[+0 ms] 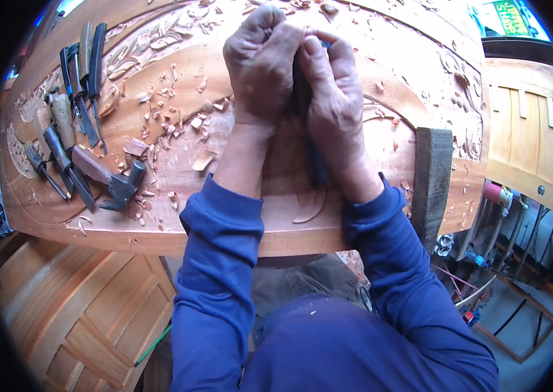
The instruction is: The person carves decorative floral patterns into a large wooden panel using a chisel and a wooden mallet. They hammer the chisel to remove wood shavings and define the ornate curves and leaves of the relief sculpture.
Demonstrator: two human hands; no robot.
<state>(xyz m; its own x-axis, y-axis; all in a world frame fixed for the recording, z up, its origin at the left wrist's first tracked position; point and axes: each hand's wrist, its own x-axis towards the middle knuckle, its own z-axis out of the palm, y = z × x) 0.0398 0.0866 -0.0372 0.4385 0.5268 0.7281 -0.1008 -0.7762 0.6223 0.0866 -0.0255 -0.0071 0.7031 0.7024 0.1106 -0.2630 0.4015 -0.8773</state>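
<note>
Both my arms, in blue sleeves, reach forward over a large carved wooden panel (178,85). My left hand (260,75) is closed in a fist, close against the right. My right hand (335,98) is also closed, its thumb bent near the left hand's fingers. A dark, narrow thing (301,88) shows between the two hands, with a bit of blue beside the right one; its kind is hidden by the fingers. Wood shavings (203,160) and chips lie on the panel around my hands. Strong light washes out the panel's far part.
Several carving chisels (80,85) lie at the left, beside a hammer (123,186) with a dark head. A dark wooden block (432,183) rests on the panel's right part. Paneled wooden doors stand at lower left (93,313) and far right (531,130).
</note>
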